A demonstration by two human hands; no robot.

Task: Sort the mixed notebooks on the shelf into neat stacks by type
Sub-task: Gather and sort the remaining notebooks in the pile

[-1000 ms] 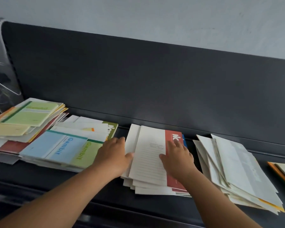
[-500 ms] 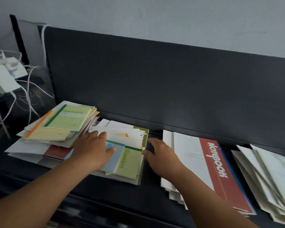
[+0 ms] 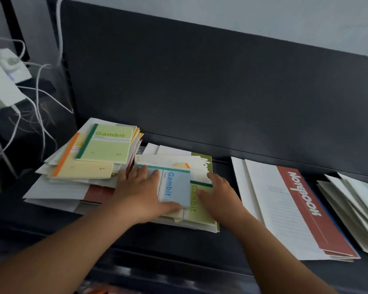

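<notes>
A mixed pile in the middle has a light blue Gambit notebook (image 3: 176, 188) on top of a green Gambit notebook (image 3: 201, 205). My left hand (image 3: 140, 193) grips the blue notebook's left side, thumb along its lower edge. My right hand (image 3: 218, 196) lies flat on the green notebook with fingers straight. Further left, a loose pile carries a green Gambit notebook (image 3: 106, 143) and a yellow notebook with an orange spine (image 3: 83, 168). To the right lies a stack topped by a white and red notebook (image 3: 293, 206).
Everything sits on a dark shelf (image 3: 157, 238) with a dark back panel (image 3: 200, 92). A fanned pile of pale notebooks (image 3: 355, 206) lies at the far right. White boxes (image 3: 2, 85) with white cables (image 3: 38, 98) hang at the far left.
Both hands moved left from the white and red stack onto the middle pile. My left hand now holds the blue Gambit notebook and my right hand has come onto the green one.
</notes>
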